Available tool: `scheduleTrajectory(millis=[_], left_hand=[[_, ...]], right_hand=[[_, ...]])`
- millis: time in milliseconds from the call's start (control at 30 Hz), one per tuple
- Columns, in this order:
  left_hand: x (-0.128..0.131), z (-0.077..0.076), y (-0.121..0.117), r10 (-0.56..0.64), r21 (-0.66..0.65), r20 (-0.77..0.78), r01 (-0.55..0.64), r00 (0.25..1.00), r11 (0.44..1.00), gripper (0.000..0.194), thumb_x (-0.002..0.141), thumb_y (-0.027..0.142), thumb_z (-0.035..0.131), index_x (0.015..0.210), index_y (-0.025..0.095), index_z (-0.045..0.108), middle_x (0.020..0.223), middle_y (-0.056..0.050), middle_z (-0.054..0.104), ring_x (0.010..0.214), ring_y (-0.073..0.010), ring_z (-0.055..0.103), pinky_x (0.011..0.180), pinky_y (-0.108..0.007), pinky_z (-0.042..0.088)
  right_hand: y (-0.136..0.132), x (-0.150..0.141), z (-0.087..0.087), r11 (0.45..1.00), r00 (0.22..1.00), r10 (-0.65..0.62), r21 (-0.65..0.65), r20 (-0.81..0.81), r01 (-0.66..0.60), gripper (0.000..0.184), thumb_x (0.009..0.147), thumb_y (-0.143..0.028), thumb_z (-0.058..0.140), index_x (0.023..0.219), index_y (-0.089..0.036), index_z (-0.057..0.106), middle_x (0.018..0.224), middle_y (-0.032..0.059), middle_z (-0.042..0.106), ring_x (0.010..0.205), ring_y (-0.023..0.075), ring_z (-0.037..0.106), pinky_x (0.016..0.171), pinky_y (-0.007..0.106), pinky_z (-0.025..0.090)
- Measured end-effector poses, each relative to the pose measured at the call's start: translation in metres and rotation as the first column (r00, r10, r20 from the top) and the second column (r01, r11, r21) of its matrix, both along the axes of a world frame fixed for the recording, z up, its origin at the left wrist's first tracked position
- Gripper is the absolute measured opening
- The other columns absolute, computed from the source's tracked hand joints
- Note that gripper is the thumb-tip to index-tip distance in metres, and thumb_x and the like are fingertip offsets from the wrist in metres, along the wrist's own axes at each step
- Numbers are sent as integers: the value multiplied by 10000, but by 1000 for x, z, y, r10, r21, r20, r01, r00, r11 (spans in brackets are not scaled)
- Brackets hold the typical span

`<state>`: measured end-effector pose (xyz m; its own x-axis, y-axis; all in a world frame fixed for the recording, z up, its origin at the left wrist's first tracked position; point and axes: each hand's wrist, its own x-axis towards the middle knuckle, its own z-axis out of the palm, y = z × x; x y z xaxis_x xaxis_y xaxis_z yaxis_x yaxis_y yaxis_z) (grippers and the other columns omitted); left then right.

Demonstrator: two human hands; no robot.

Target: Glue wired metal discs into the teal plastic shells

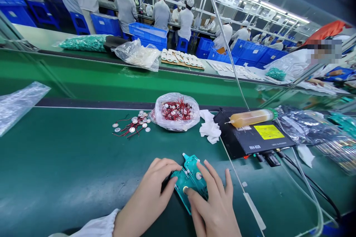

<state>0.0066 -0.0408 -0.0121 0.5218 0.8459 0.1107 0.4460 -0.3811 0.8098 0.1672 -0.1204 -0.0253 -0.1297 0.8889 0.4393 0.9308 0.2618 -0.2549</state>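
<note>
Currently, teal casing (191, 180) lies on worktop (83, 163), between both hands. Left hand (150, 190) at casing edge, firmness of grip unclear; right hand (215, 202) ungripped, fingers spread, one fingertip on gold disc (185, 189). Apparently partway: pale disc (198, 175) inside, wired discs (132, 130) loose beyond.

One head-worn cam, facing forward and down. Bare left hand (152, 189) and bare right hand (214, 202) close, bottom centre; smooth green tabletop (83, 155) mid-frame; white-coated workers (161, 14) far off at top, sloping down rightward.
</note>
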Motion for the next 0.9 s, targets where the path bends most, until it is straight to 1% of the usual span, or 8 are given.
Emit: scheduleTrajectory(millis=[100,233,300,400,533,700,833,900], left_hand=[[0,-1,1,0,5,0,0,1000,1000,250,855,107,501,990,264,640,1012,-5,680,946,-187,604,841,-331,507],[-1,-3,1,0,30,0,0,1000,1000,246,856,119,491,989,259,643,999,-19,685,924,-194,613,819,-334,515],[-1,-3,1,-5,38,3,5,1000,999,249,856,120,488,987,262,644,996,-16,688,928,-194,614,821,-330,515],[-1,-2,1,-13,39,-9,13,1000,999,239,861,128,490,990,257,644,1010,-13,686,950,-196,609,837,-330,509],[-1,-1,2,-20,24,-40,21,999,999,229,870,129,488,997,244,642,1019,-17,681,960,-197,603,848,-336,503],[-2,-4,2,-24,37,-27,25,999,999,232,882,146,477,1009,260,634,1021,-15,679,952,-195,608,839,-336,510],[-2,-2,2,-8,48,-21,9,1000,999,241,864,135,485,994,267,640,1011,-17,684,947,-201,617,829,-337,521],[-2,-1,2,-6,47,-23,7,1000,999,237,863,140,487,988,271,640,1010,-17,683,948,-201,619,823,-333,527]], right_hand=[[0,0,0,1000,1000,10,4,7,-10,142,832,-183,499,850,-245,625,1343,122,455,1286,344,379,1012,698,158],[0,17,-1,999,999,-31,33,-26,32,216,863,-146,463,879,-255,648,1380,88,414,1271,324,410,1029,646,235],[1,30,0,997,998,-69,32,2,69,237,877,-163,450,952,-264,651,1398,91,381,1264,342,412,1006,656,271],[4,44,3,994,993,-102,-24,54,104,251,904,-231,430,1037,-294,634,1416,99,340,1273,366,387,959,704,286],[10,40,5,994,993,-88,-53,82,92,264,918,-263,401,999,-303,649,1438,90,311,1297,382,348,954,736,241],[12,29,3,988,987,-149,-37,62,152,310,929,-234,359,928,-278,666,1418,89,340,1308,381,335,971,727,214],[10,38,3,994,993,-93,-43,77,96,270,927,-262,368,1005,-286,625,1423,93,342,1283,379,381,941,718,282],[7,43,5,994,992,-92,-52,81,96,232,922,-319,406,1073,-273,577,1361,118,421,1228,366,449,924,696,328]])
